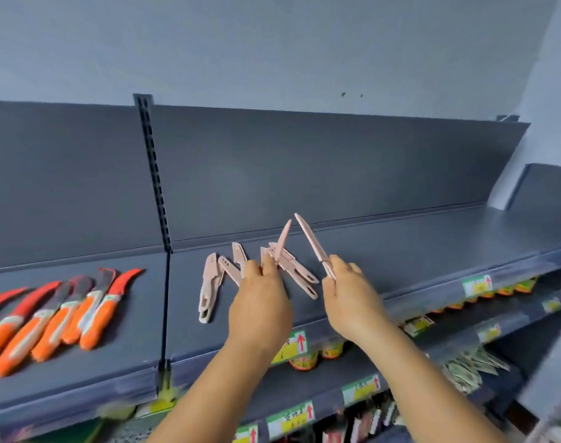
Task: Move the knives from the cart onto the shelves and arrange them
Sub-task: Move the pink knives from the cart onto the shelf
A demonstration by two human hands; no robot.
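Observation:
Several pale pink sheathed knives [209, 284] lie loosely on the dark grey top shelf [400, 251], some crossing each other. My left hand [260, 302] pinches one pink knife [282, 241] so that its tip points up and back. My right hand [349, 292] grips another pink knife [311, 241] by the handle, tip raised to the upper left. Both held knives hover just above the pile. A row of orange-handled knives [65, 314] lies side by side on the left shelf section. The cart is out of view.
A slotted upright post [156, 187] divides the two shelf sections. The shelf's right part is bare grey metal. Lower shelves hold jars [303, 359], packets [471, 369] and price tags [476, 284] along their front edges. A pale wall rises behind.

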